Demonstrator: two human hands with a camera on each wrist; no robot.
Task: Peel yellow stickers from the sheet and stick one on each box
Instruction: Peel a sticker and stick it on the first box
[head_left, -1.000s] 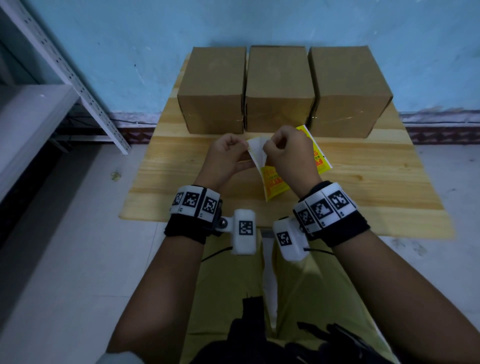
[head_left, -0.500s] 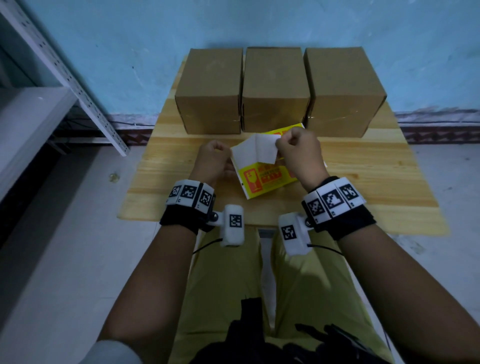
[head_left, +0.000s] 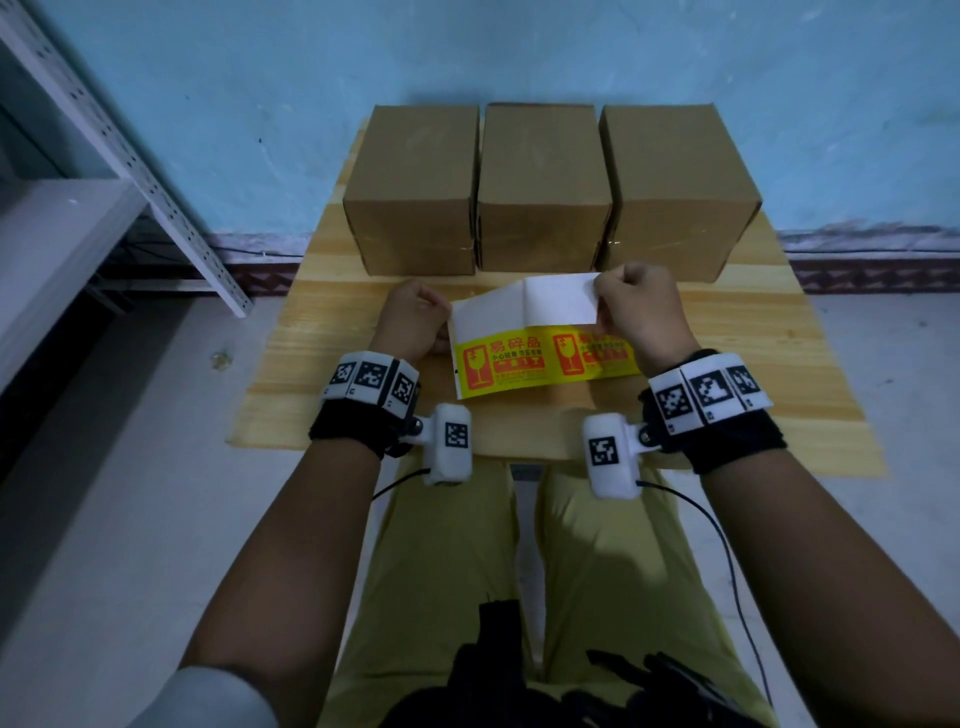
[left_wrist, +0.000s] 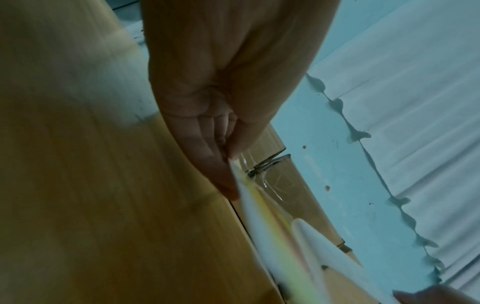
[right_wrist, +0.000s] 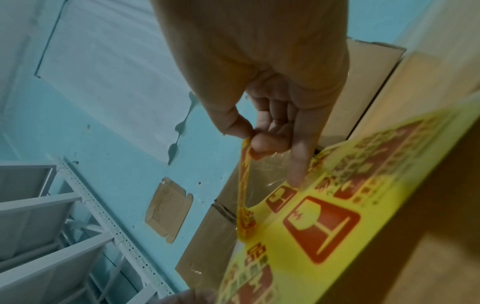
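The sticker sheet (head_left: 545, 364) is held above the middle of the wooden table (head_left: 753, 364), in front of the three cardboard boxes that stand in a row along the table's far edge: the left box (head_left: 410, 192), the middle box (head_left: 543, 187) and the right box (head_left: 675, 187). The left hand (head_left: 410, 322) pinches the sheet's left edge between thumb and fingers, the other fingers curled in. The right hand (head_left: 641, 317) pinches the corner of a yellow sticker (right_wrist: 245, 185) between thumb and bent forefinger; the sticker curls up from the sheet, its white underside (head_left: 550, 301) facing the head camera. One straight finger (right_wrist: 298, 164) of the right hand touches the sheet's printed yellow face just beside the lifted strip.
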